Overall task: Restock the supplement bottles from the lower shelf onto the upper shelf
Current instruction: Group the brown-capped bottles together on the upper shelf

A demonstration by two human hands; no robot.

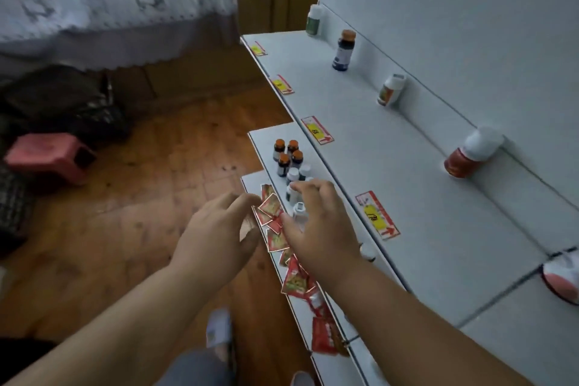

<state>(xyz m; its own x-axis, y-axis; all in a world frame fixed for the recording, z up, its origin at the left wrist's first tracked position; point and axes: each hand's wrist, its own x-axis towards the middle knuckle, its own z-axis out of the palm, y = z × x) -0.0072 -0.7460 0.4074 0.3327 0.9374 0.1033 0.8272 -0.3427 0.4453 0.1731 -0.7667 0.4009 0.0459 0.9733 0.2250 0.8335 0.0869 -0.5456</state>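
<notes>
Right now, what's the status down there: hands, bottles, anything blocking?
Right hand curled over white bottle on lower shelf. Left hand open, holding nothing. Upper shelf sparsely stocked. Red sachets beside the bottles.

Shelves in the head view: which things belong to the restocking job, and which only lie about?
Job: orange-capped bottles, white-capped bottles on the lower shelf; upper shelf; right hand.

Lying about: red sachets, pink stool, yellow price tags.
</notes>
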